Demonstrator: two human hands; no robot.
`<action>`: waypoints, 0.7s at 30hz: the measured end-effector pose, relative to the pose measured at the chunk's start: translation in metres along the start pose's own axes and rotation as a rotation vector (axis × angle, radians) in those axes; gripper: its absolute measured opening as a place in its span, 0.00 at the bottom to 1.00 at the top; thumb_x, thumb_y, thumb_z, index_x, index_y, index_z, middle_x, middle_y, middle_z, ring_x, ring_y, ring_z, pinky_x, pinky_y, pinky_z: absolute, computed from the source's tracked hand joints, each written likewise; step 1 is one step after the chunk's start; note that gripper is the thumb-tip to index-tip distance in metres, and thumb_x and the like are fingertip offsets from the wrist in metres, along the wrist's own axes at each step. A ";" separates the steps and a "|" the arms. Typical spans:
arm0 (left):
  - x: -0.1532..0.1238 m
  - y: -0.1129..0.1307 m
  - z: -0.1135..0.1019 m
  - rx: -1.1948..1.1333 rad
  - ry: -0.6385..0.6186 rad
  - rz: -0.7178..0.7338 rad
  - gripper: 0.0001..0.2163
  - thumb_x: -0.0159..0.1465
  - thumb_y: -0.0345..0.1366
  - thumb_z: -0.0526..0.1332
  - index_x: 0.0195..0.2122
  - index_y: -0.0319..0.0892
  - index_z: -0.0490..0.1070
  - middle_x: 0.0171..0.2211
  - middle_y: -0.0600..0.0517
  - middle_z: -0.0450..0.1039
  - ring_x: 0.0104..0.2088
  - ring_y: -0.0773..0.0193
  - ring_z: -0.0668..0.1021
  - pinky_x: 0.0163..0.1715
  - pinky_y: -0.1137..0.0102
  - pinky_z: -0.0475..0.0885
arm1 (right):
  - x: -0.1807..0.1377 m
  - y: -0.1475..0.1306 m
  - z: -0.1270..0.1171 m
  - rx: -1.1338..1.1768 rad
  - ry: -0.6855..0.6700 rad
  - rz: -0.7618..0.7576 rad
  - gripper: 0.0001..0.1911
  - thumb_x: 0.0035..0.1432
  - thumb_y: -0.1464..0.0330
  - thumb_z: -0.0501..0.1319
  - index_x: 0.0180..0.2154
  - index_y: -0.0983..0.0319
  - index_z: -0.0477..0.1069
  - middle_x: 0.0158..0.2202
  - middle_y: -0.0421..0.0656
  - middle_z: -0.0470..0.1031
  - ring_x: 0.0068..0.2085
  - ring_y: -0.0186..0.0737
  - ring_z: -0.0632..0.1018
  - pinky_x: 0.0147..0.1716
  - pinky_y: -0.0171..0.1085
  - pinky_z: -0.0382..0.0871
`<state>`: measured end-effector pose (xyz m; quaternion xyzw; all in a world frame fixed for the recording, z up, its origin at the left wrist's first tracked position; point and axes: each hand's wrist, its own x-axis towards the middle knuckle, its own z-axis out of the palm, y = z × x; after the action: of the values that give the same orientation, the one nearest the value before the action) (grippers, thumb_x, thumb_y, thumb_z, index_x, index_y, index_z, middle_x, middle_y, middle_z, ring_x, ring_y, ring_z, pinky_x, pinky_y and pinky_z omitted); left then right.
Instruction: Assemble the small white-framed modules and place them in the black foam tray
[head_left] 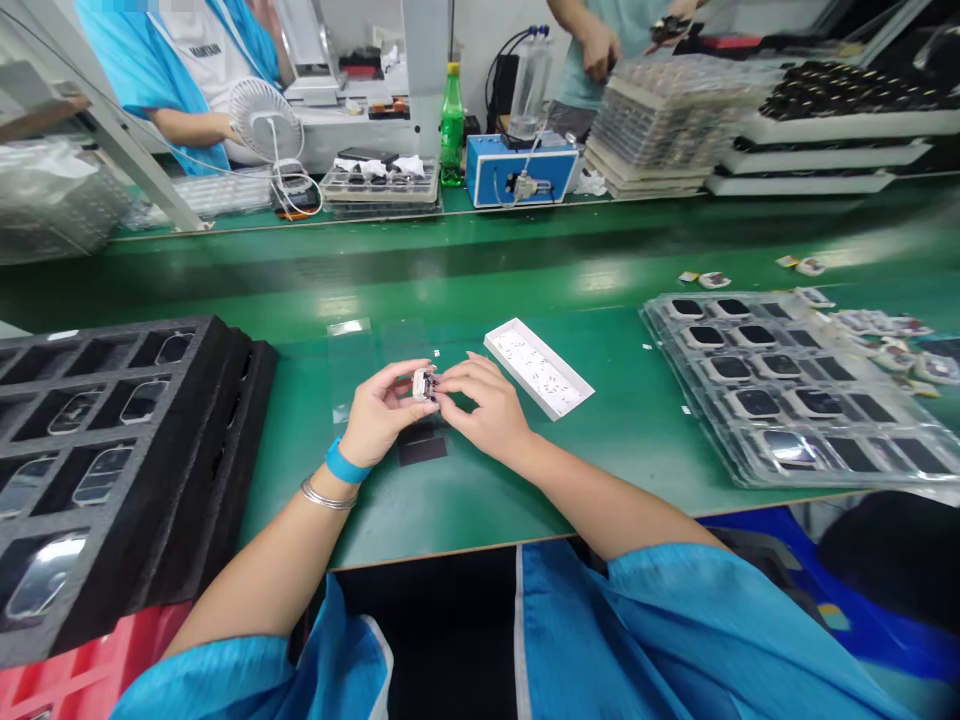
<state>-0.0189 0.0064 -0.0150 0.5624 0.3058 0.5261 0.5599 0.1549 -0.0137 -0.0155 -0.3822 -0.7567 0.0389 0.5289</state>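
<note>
My left hand (382, 405), with a blue band and silver bangles at the wrist, pinches a small white watch module (422, 384) between thumb and fingers. Dark parts show on the module's right side. There my right hand (484, 400) has thumb and fingertips pinched together against it; whatever small piece they grip is hidden. Just right of my hands lies a shallow white box (574, 397) holding tiny dark parts. A dark flat pad (422, 451) rests on the green table (480, 500) below my hands, and a clear sheet (349, 350) lies behind the left one.
Black foam trays (187, 400) with watch frames are stacked at left. To the right sit clear trays (817, 375) of watch faces, with loose modules (885, 325) beyond. Behind stand a fan (266, 120), a green bottle (451, 125) and a blue machine (521, 172). Two people work across the bench.
</note>
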 end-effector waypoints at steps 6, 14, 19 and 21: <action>0.000 -0.001 0.003 -0.065 0.020 -0.080 0.25 0.44 0.30 0.77 0.45 0.43 0.78 0.43 0.47 0.79 0.42 0.59 0.81 0.44 0.66 0.78 | 0.007 -0.002 -0.005 -0.106 -0.063 -0.044 0.05 0.57 0.73 0.60 0.30 0.59 0.72 0.35 0.40 0.79 0.39 0.38 0.78 0.58 0.49 0.64; 0.001 0.011 0.004 -0.376 -0.002 -0.325 0.25 0.48 0.32 0.76 0.48 0.45 0.74 0.43 0.49 0.79 0.45 0.57 0.81 0.42 0.68 0.78 | 0.034 0.043 -0.078 -0.576 -0.301 0.423 0.12 0.54 0.75 0.56 0.34 0.63 0.78 0.36 0.49 0.80 0.38 0.50 0.79 0.43 0.48 0.72; 0.002 0.010 0.004 -0.406 -0.022 -0.351 0.23 0.47 0.31 0.76 0.44 0.42 0.74 0.43 0.48 0.80 0.42 0.58 0.82 0.41 0.67 0.78 | 0.034 0.047 -0.073 -0.574 -0.349 0.537 0.16 0.56 0.76 0.54 0.38 0.65 0.80 0.41 0.52 0.81 0.44 0.54 0.79 0.49 0.51 0.70; 0.001 0.010 0.005 -0.404 -0.035 -0.341 0.23 0.46 0.31 0.76 0.44 0.42 0.75 0.42 0.48 0.80 0.42 0.58 0.82 0.41 0.67 0.78 | 0.029 0.033 -0.056 -0.270 -0.243 0.477 0.11 0.58 0.71 0.57 0.39 0.62 0.78 0.41 0.47 0.81 0.44 0.48 0.80 0.50 0.47 0.71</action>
<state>-0.0161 0.0043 -0.0045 0.3885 0.2752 0.4649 0.7465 0.2145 0.0086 0.0159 -0.6085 -0.7017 0.1066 0.3549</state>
